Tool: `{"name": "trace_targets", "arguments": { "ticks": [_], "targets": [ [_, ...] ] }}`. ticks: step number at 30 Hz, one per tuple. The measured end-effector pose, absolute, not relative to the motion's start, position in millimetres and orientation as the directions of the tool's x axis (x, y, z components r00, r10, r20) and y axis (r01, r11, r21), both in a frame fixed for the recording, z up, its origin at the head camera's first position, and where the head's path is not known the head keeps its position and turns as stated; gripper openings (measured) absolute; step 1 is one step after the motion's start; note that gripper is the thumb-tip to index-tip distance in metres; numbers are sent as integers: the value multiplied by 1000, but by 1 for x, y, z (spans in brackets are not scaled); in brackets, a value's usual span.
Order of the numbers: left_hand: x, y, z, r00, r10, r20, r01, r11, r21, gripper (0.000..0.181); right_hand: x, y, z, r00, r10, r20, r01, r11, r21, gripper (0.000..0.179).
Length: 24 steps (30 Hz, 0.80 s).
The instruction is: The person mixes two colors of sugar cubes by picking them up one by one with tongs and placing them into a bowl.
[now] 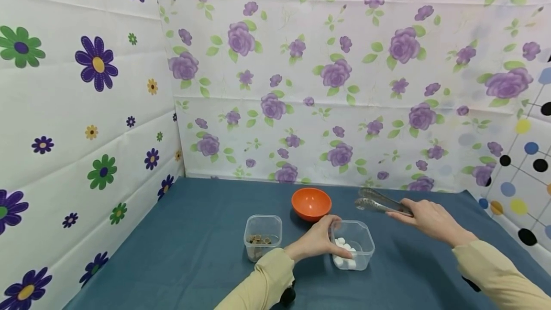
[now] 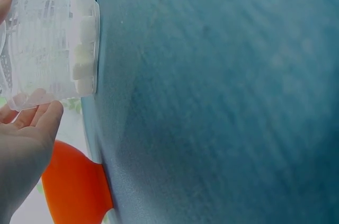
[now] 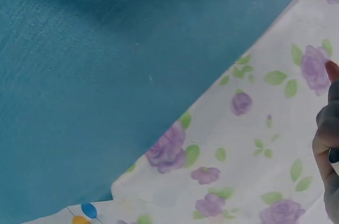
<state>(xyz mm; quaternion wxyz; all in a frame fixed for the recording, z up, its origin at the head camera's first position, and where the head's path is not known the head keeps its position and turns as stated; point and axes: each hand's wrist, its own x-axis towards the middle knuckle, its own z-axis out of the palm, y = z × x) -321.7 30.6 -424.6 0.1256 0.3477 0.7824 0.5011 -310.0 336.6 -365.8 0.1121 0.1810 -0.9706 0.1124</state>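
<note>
My left hand grips a clear plastic container by its rim and side, thumb at the near side and fingers at the far side. Several white cube-like pieces lie at its bottom; the left wrist view shows them through the wall. Metal tongs are held in my right hand, raised above the table to the right of the container. Their perforated tips point left and stand apart with nothing visible between them. In the right wrist view only part of the right hand shows, without the tongs.
An orange bowl stands behind the left hand. Left of that hand, a second clear container holds several small brown pieces. A dark blue cloth covers the table, with flowered sheets hanging behind and beside it.
</note>
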Motion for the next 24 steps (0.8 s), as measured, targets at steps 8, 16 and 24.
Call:
{"name": "trace_targets", "arguments": {
  "ticks": [8, 16, 24],
  "targets": [
    [-323, 31, -423, -719, 679, 151, 421, 252, 871, 73, -297, 329, -348, -873, -438, 214, -471, 871, -139, 43],
    [-324, 32, -424, -716, 682, 152, 431, 260, 864, 74, -285, 318, -340, -762, -603, 235, -626, 779, -34, 30],
    [-323, 32, -427, -724, 673, 154, 427, 261, 866, 72, -287, 305, -340, -675, -702, 226, -711, 701, 55, 37]
  ]
}}
